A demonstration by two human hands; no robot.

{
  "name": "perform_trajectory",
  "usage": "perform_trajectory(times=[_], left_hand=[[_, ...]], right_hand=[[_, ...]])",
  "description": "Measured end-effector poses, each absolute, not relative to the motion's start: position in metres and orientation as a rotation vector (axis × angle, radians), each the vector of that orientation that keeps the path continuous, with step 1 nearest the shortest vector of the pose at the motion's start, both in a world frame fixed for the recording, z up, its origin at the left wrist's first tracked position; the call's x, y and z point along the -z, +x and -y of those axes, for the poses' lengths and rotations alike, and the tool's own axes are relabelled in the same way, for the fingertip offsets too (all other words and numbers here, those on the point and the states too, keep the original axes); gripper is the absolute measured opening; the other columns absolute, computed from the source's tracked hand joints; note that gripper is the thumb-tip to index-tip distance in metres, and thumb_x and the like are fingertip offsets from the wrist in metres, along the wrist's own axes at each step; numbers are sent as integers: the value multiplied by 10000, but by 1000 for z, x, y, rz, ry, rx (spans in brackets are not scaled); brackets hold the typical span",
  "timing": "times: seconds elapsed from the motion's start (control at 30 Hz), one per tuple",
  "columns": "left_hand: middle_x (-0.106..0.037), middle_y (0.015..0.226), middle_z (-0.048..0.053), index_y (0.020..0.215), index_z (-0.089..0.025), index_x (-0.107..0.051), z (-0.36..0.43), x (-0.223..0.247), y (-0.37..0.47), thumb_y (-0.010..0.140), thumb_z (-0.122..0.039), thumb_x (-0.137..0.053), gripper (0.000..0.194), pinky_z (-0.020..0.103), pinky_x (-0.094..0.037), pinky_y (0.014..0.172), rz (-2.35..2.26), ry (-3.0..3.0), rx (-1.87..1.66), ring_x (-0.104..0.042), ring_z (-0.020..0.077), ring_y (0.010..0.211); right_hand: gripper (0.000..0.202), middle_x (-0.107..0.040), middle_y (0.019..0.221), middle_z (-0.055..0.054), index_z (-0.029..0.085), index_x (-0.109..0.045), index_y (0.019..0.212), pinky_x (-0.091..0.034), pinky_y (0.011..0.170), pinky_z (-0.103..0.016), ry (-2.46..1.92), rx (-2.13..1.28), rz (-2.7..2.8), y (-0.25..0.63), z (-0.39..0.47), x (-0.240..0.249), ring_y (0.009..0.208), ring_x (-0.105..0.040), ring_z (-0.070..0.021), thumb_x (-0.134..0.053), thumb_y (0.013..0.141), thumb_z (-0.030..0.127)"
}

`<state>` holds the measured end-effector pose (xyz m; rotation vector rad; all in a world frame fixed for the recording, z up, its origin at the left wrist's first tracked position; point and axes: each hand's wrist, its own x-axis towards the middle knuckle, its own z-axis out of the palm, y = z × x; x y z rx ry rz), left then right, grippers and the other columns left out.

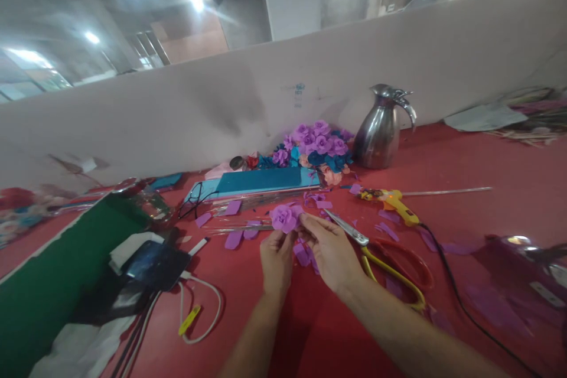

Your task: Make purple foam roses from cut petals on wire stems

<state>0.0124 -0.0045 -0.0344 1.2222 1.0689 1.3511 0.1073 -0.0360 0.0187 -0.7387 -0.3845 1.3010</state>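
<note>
A purple paper flower (pixel 284 218) is held up over the red table, its layered petals facing me. My left hand (pixel 277 255) pinches it from below, fingers closed at its base. On the flower's right side, my right hand (pixel 325 242) has thumb and fingers closed on an outer petal. Cut purple paper petals (pixel 234 240) lie scattered around both hands. Scissors (pixel 349 229) with yellow and red handles rest right beside my right hand. Farther right lies a yellow hot glue gun (pixel 401 208) with a clear glue stick in it.
Purple, blue and pink paper flowers (pixel 319 144) are heaped at the back near a steel jug (pixel 380 130). Blue paper sheets (pixel 266 182) lie before them. At left are a green box (pixel 57 283), a phone (pixel 159 263) and a white cable (pixel 219 307). A black cord (pixel 452 277) crosses the right.
</note>
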Motion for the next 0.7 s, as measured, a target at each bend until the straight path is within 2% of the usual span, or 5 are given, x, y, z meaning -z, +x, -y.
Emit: perform_trajectory(times=[0.2, 0.37, 0.53, 0.7], left_hand=[[-749, 826, 39, 877, -154, -756, 6, 24, 18, 706, -322, -719, 242, 326, -539, 802, -1006, 1074, -1360, -675, 175, 757], [-755, 816, 46, 855, -151, -758, 7, 21, 21, 671, -333, -750, 259, 354, -542, 830, -1025, 1000, -1372, -687, 180, 746], [-750, 818, 38, 854, -159, -758, 7, 26, 19, 696, -350, -720, 251, 324, -541, 784, -1012, 1097, -1360, -676, 187, 765], [-728, 747, 37, 850, -147, -749, 6, 31, 16, 708, -353, -700, 254, 271, -518, 668, -1062, 1189, -1334, -646, 187, 733]], right_hand=[[178, -714, 657, -9, 193, -751, 690, -499, 665, -250, -729, -1252, 320, 115, 32, -17, 615, -615, -115, -835, 566, 289], [175, -704, 651, -9, 183, -747, 675, -508, 663, -261, -746, -1192, 278, 118, 29, -18, 607, -616, -121, -832, 561, 285], [171, -736, 718, -25, 194, -762, 719, -508, 720, -269, -726, -1260, 311, 109, 33, -19, 691, -648, -141, -819, 586, 286], [167, -743, 726, -22, 209, -761, 700, -513, 737, -271, -714, -1268, 286, 102, 36, -19, 701, -647, -141, -821, 569, 292]])
